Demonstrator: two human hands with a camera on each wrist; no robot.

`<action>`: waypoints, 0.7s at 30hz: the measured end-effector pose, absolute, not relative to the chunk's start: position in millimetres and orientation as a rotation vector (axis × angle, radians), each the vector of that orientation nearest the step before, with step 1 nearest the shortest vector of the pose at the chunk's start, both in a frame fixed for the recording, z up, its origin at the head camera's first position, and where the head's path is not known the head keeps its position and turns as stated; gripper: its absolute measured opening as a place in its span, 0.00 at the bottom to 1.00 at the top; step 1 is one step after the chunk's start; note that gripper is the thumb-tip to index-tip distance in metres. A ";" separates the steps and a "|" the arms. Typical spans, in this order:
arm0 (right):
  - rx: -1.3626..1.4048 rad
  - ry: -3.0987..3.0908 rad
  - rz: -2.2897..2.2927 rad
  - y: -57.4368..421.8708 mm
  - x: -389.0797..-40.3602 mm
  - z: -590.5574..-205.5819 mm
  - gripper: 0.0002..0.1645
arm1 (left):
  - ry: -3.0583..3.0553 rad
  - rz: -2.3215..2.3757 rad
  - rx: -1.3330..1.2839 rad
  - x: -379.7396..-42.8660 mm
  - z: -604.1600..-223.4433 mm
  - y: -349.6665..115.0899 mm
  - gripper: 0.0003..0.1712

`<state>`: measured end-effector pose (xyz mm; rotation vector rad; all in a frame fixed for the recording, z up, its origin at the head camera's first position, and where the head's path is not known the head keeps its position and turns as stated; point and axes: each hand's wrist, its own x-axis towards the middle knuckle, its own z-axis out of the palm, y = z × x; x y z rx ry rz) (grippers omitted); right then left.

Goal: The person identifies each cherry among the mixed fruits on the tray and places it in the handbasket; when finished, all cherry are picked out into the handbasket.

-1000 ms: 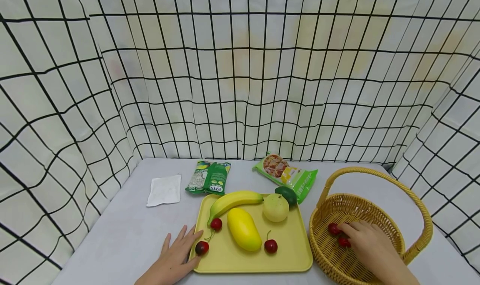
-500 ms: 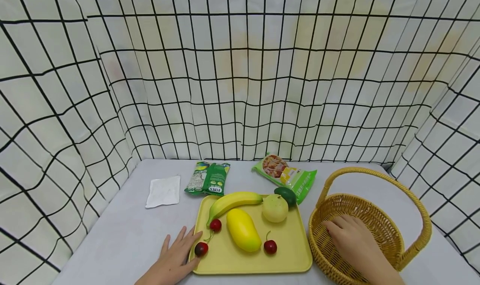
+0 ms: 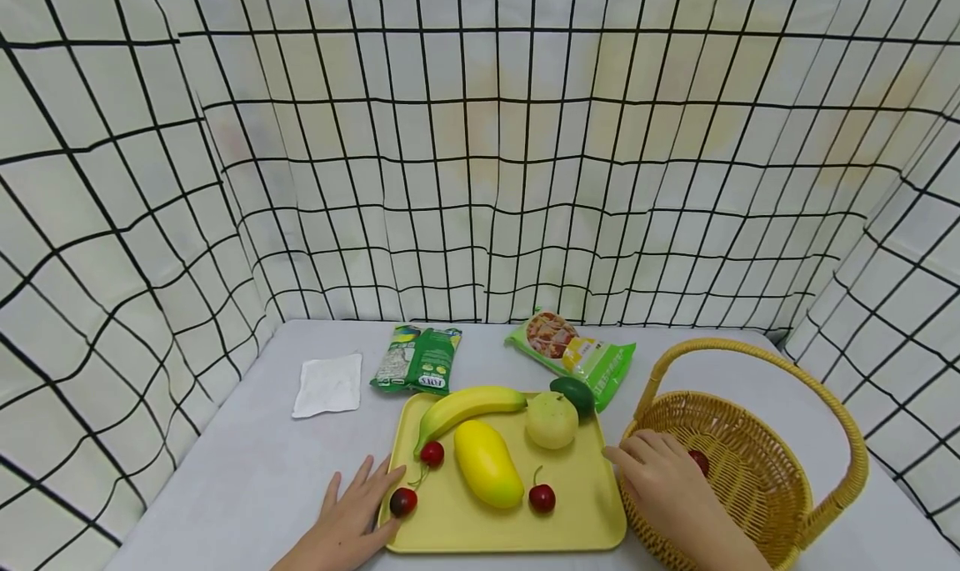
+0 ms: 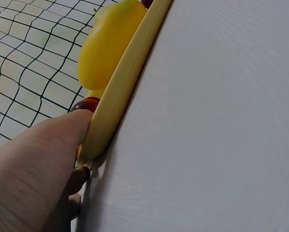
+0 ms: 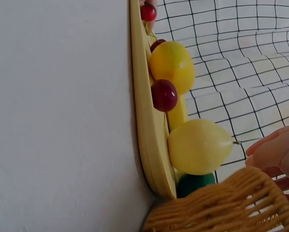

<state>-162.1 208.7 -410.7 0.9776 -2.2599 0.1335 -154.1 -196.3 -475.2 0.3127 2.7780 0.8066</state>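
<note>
Tray point(image 3: 577, 528): pale yellow, rounded corners, low raised rim, flat on the white table point(image 3: 240, 479), and what a crowded field of fruit on it!
Left hand point(image 3: 351, 506): fingers straight and spread at the tray's left edge, thumb up against the rim, right beside the two-tone cherry point(image 3: 402, 502).
Two-tone cherry: nearly black on one side, bright red on the other, glossy, tucked just inside the left rim.
Red cherry point(image 3: 432, 454): round, shiny, a little farther back, thin green stems running between the pair.
Lone cherry point(image 3: 542, 498): deep dark red, a shine on its skin, slim stem pointing away, on the tray's right half.
Mango point(image 3: 488, 464): big, smooth, vivid yellow, lying aslant mid-tray.
Back row: curved yellow banana point(image 3: 468, 407), pale round fruit point(image 3: 552, 420) and dark green fruit point(image 3: 573, 397).
Right hand point(image 3: 663, 479): over the basket's left side, fingertips near the tray's right edge; whether they pinch anything, one cannot tell.
Basket point(image 3: 753, 433): golden-brown wicker, tall arched handle, just right of the tray.
Basket cherry point(image 3: 700, 461): dark red, peeking past the hand within the basket's outline, partly hidden; lying on the weave or hanging from the fingers, one cannot tell.
</note>
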 end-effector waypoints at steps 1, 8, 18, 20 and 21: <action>0.984 -2.272 0.131 206.9 -162.3 -411.1 0.29 | 2.776 0.806 0.312 -154.2 -475.1 -196.2 0.37; 1.035 -2.354 0.097 193.1 -161.9 -411.7 0.11 | 2.779 0.812 0.314 -153.9 -474.9 -196.4 0.37; 1.085 -2.390 0.065 174.8 -159.5 -419.9 0.24 | 2.771 0.795 0.291 -154.8 -475.9 -196.0 0.38; 1.108 -2.386 0.068 172.0 -159.9 -421.9 0.24 | 2.768 0.790 0.288 -155.0 -475.5 -196.1 0.39; 1.120 -2.384 0.071 170.7 -160.1 -422.8 0.24 | 2.767 0.789 0.288 -155.1 -475.3 -196.1 0.39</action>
